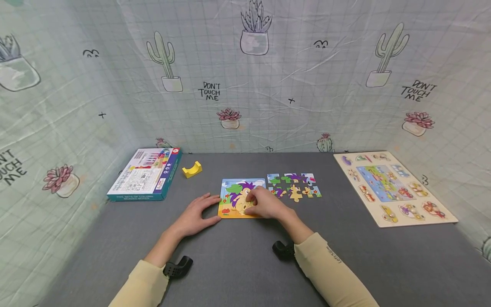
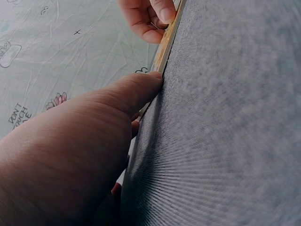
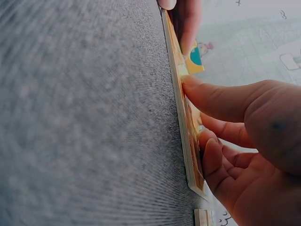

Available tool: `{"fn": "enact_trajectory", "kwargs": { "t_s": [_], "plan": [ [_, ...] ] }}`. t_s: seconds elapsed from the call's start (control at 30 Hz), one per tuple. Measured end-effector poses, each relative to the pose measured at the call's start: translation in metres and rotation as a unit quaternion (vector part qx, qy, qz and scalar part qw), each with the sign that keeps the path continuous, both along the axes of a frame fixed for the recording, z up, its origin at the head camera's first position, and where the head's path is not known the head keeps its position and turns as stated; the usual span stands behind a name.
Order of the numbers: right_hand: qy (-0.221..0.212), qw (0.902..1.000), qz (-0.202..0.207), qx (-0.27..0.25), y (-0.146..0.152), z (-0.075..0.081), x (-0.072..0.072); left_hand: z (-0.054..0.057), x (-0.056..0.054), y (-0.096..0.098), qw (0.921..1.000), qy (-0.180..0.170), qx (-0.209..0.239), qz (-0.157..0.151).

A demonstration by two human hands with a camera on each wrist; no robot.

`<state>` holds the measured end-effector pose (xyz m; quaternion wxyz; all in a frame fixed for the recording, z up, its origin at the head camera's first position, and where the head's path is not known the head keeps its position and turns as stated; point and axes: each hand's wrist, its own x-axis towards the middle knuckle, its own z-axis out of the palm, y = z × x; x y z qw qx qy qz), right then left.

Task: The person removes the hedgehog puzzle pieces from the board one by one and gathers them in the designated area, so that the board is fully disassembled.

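Note:
A jigsaw board [image 1: 226,214] with a purple-spined hedgehog picture lies flat in front of me. My left hand [image 1: 197,216] rests beside it, its fingers extended and its fingertips against the left edge; the thumb [image 2: 146,84] presses near the lower corner in the left wrist view. Over the board's right half, my right hand [image 1: 266,204] pinches a yellowish puzzle piece [image 3: 193,113] with curled fingers and thumb, down at the picture's surface. The hand covers much of the piece. Several loose puzzle pieces [image 1: 295,194] lie just right of the board.
A boxed set [image 1: 143,175] lies at the left, with a yellow arched block [image 1: 192,169] next to it. A wooden peg puzzle board [image 1: 372,204] lies at the far right. Behind the grey table [image 1: 238,264] hangs a cactus-print curtain [image 1: 291,76].

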<state>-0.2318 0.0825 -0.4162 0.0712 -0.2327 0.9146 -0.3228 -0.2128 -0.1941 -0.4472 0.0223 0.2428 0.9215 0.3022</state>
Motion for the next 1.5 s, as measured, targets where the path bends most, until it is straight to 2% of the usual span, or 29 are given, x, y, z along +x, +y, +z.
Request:
{"fn": "enact_trajectory", "kwargs": {
  "t_s": [0.13,0.37,0.77,0.93,1.2,1.5],
  "plan": [
    [0.0,0.9998,-0.001,-0.019,0.0,-0.002,-0.002,0.0,0.0,0.0,1.0,0.004,0.001,-0.003],
    [-0.031,0.997,-0.008,-0.07,0.004,-0.002,-0.003,0.0,0.001,0.0,1.0,0.003,0.001,-0.006],
    [-0.034,0.9926,-0.003,-0.116,0.007,-0.006,-0.006,0.001,0.0,0.0,1.0,0.003,-0.001,-0.007],
    [-0.034,0.9904,0.001,-0.134,0.011,-0.002,-0.006,0.002,0.001,0.001,0.9999,0.006,-0.008,-0.008],
    [-0.045,0.9876,-0.02,-0.149,0.021,0.008,-0.004,0.002,0.0,0.001,1.0,-0.001,-0.002,-0.009],
    [-0.048,0.9861,-0.022,-0.157,0.038,0.019,-0.006,0.0,0.0,-0.001,0.9998,0.011,0.002,-0.013]
  ]
}}
